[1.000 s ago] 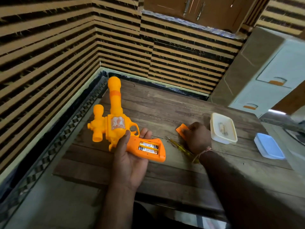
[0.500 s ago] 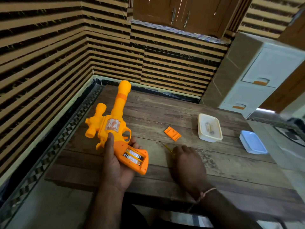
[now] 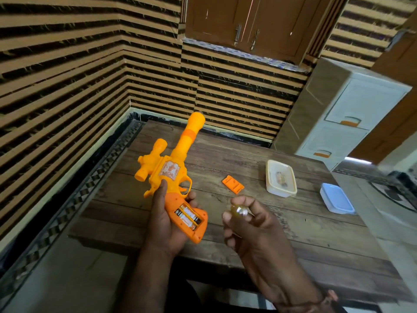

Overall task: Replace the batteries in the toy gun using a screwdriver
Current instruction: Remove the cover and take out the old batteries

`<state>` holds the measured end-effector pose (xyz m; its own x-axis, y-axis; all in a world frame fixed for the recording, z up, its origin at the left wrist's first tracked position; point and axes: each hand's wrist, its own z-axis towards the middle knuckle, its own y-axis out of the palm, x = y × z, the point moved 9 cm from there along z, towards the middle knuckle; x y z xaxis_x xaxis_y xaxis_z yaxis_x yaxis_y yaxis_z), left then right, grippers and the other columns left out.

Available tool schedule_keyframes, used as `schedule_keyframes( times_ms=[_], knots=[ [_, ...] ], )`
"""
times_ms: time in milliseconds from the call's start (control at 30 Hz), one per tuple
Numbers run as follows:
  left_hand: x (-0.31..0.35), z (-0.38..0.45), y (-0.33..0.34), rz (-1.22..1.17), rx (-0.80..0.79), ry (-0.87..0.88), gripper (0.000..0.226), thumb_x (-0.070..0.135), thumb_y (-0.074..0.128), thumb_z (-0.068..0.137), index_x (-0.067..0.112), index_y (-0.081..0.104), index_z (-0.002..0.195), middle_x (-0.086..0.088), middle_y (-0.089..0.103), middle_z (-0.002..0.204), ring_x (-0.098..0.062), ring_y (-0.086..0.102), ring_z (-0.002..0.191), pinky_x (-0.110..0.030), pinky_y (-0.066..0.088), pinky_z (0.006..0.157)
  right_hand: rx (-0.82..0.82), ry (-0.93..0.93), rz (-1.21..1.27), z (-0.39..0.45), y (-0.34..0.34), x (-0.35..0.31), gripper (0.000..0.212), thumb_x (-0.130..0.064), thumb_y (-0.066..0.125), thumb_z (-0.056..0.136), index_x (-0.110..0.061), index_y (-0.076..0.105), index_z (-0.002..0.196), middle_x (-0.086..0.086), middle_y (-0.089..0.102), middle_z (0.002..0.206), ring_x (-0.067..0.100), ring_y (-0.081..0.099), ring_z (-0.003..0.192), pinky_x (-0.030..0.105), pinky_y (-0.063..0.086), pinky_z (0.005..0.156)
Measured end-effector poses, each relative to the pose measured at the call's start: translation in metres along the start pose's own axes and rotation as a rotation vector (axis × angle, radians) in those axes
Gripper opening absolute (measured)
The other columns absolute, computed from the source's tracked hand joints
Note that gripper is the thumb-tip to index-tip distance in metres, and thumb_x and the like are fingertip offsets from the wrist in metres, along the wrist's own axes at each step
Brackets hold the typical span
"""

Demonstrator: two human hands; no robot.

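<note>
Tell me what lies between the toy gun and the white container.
Head view: only the orange battery cover, flat on the wooden table, between toy gun and white container.

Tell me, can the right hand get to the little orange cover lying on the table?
Probably yes. The battery cover lies in the open on the table, just beyond the right hand, with nothing between them. But that hand already holds the screwdriver, so picking it up could be awkward.

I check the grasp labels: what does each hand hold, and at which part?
The left hand holds the toy gun by its grip, beside the open battery bay. The right hand holds the screwdriver by its handle.
</note>
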<state>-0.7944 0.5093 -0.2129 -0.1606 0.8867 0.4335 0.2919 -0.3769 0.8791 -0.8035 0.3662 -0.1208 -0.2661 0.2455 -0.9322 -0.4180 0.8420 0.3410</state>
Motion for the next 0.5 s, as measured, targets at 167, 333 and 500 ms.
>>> schedule_keyframes(
  times_ms=[167, 333, 500],
  knots=[
    [-0.003, 0.001, 0.0, 0.019, -0.006, -0.02, 0.059, 0.061, 0.055, 0.084, 0.013, 0.053, 0.12, -0.008, 0.061, 0.078, -0.017, 0.058, 0.062, -0.033, 0.051, 0.061, 0.113, -0.204, -0.184, 0.006, 0.0, -0.009, 0.024, -0.029, 0.062, 0.091, -0.008, 0.066, 0.102, 0.012, 0.056, 0.063, 0.016, 0.049, 0.054, 0.027, 0.04, 0.048],
    [-0.008, 0.004, -0.005, 0.043, 0.011, -0.039, 0.054, 0.062, 0.057, 0.082, 0.015, 0.061, 0.108, -0.008, 0.061, 0.078, -0.022, 0.059, 0.072, -0.04, 0.048, 0.075, 0.128, -0.405, -0.34, 0.011, 0.011, -0.017, 0.009, -0.01, 0.066, 0.087, -0.01, 0.075, 0.087, -0.005, 0.075, 0.09, 0.005, 0.068, 0.075, 0.019, 0.051, 0.064],
    [-0.01, 0.001, 0.001, 0.051, -0.012, -0.058, 0.055, 0.06, 0.048, 0.09, 0.011, 0.072, 0.079, -0.01, 0.061, 0.074, -0.026, 0.067, 0.071, -0.042, 0.056, 0.075, 0.078, -0.456, -0.506, 0.01, 0.019, -0.002, 0.01, -0.011, 0.067, 0.088, -0.012, 0.076, 0.092, -0.005, 0.075, 0.096, 0.011, 0.071, 0.091, 0.028, 0.056, 0.078]
  ],
)
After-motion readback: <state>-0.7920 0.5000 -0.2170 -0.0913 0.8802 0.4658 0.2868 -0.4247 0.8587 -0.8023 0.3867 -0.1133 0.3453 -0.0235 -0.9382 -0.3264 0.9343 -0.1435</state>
